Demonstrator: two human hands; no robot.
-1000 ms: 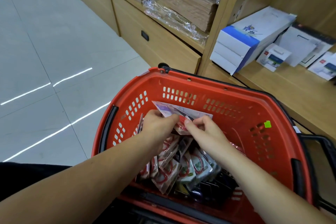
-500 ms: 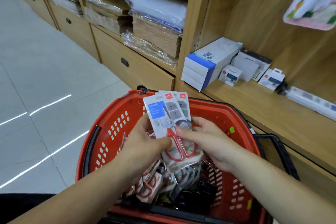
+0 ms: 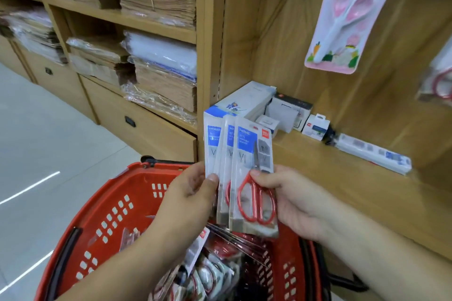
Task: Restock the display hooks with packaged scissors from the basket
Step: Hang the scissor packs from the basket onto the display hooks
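Scissor packs [image 3: 247, 173] above basket [image 3: 122, 203], shelf [image 3: 342, 178] right.

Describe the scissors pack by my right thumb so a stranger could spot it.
Over the red basket, the left hand and right hand hold up three fanned, blue-topped packs. The one meant is the front pack, rightmost, under the right thumb. It alone shows its whole red-handled scissors; the other two are largely covered.

left grip [image 3: 190, 200]: bare | right grip [image 3: 293, 203]: bare | forearms [image 3: 379, 259]: bare | thumbnails: short
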